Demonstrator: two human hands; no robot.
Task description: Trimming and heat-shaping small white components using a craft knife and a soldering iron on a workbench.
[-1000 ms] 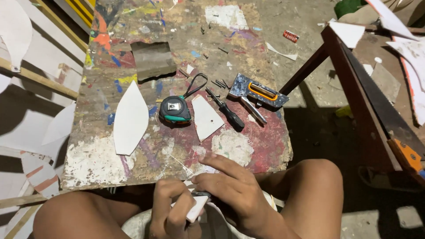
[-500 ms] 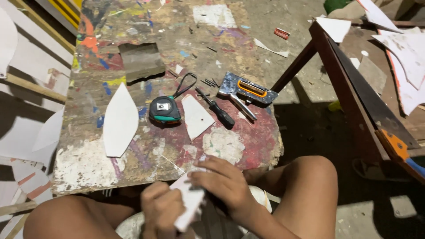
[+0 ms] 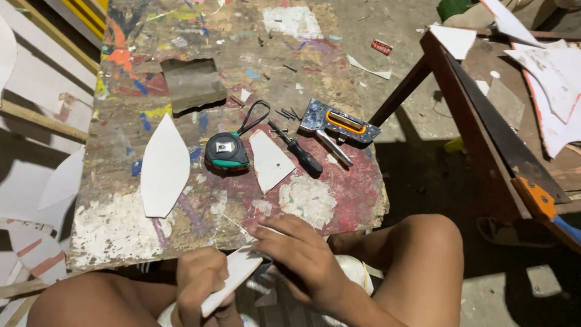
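A white card piece is gripped in the left hand, low between the knees, while its upper end is pinched by the right hand. Just beyond the hands, on the paint-splashed board, a tape measure, a screwdriver and a staple gun are laid out.
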